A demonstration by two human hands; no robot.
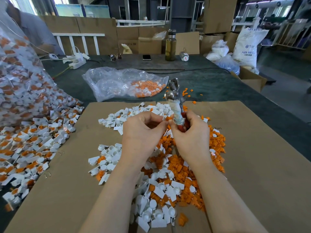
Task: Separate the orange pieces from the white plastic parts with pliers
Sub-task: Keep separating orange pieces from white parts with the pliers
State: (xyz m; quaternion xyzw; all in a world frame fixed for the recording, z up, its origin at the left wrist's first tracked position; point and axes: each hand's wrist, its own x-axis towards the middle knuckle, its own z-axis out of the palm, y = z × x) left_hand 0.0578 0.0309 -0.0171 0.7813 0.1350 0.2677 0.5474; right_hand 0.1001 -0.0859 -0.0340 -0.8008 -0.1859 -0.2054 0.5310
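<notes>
Gripping the cloth-wrapped, red-handled shiny metal pliers (175,105) upright, the right hand (191,132) curls round them; the left hand (143,130) pinches a small orange plastic piece (168,118) beside them. Glossy white plastic parts (114,155) and orange pieces litter brown cardboard (252,148) on the dark green bench (210,81).

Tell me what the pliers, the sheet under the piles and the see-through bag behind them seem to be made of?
Pliers: shiny silvery head, likely polished metal; the handles look wrapped in whitish cloth or tape, with red grips showing below. The right hand grips them.
Sheet: flat matte brown, apparently cardboard.
Bag: thin clear plastic film, crinkled and glossy, orange pieces showing through.
</notes>
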